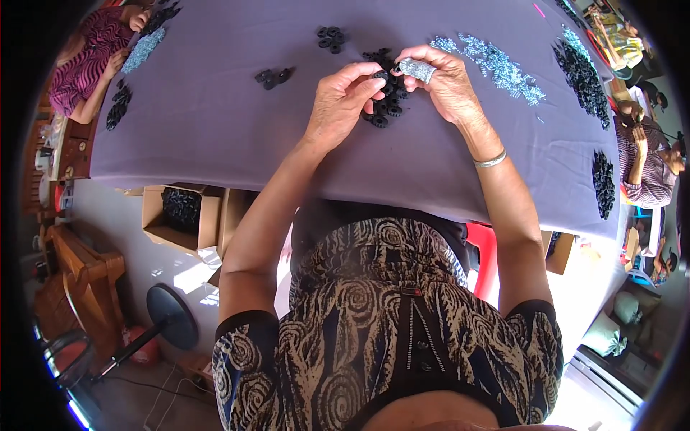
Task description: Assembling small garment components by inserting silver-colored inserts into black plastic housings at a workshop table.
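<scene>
Over the cloth-covered table, my left hand (343, 97) pinches a small round black part (382, 75), like a toy wheel, between thumb and fingers. Close to its right, my right hand (447, 82) has thumb and fingers closed at the tips; a tiny dark bit shows there, too small to name. A silvery-grey wrap (417, 70) covers one of its fingers. Beneath and between both hands lies a loose pile of black wheel-like parts (392, 108), partly hidden by the fingers. Right of my right hand spreads a scatter of small pale-blue shiny pieces (503, 68).
Small groups of black parts lie at the back (330, 39) and left (274, 77) on the purple-grey cloth (215, 129). More black heaps (583, 82) line the right edge. Other people sit at both sides. A cardboard box (180, 215) with black pieces stands below the table's left edge.
</scene>
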Demonstrator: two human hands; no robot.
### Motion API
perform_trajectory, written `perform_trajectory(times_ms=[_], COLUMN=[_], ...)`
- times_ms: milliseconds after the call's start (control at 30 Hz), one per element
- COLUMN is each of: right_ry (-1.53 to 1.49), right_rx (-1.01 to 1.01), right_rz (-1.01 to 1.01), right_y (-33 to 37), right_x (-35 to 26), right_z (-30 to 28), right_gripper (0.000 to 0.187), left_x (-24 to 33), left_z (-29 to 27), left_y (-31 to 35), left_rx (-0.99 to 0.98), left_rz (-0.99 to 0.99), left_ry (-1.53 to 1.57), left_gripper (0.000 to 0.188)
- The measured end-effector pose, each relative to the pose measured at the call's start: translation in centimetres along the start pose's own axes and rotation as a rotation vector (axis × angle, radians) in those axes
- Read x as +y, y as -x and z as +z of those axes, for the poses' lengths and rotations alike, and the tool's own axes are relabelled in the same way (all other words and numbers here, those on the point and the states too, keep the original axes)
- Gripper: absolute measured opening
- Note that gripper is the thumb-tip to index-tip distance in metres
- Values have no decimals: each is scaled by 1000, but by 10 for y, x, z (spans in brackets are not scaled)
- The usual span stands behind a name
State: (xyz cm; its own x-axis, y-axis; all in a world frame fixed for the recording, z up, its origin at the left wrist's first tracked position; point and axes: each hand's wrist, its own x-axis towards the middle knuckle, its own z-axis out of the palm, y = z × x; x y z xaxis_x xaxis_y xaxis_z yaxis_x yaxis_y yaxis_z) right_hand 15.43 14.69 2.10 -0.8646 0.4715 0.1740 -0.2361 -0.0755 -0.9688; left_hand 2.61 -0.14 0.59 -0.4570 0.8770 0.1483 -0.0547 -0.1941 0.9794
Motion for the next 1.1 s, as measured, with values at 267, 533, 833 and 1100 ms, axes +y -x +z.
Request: perform_trajectory(times_ms=[267,533,833,1100], right_ry=[187,339,424,390], right_rx=[34,1,1,-40], right_rz=[-79,-126,-111,-98], right_y=[0,2,3,2], right_x=[-3,-2,-7,-6], right_z=[13,13,17,13], right_gripper=[19,29,24,24], left_x=[-3,-6,-7,-5], left_z=[1,0,-2,-2], left_y=[0,-1,0,0], left_rx=[21,17,6,0], left_rz=[30,49,38,30], left_ry=[12,-20,-44,-28], left_gripper=[18,17,17,17])
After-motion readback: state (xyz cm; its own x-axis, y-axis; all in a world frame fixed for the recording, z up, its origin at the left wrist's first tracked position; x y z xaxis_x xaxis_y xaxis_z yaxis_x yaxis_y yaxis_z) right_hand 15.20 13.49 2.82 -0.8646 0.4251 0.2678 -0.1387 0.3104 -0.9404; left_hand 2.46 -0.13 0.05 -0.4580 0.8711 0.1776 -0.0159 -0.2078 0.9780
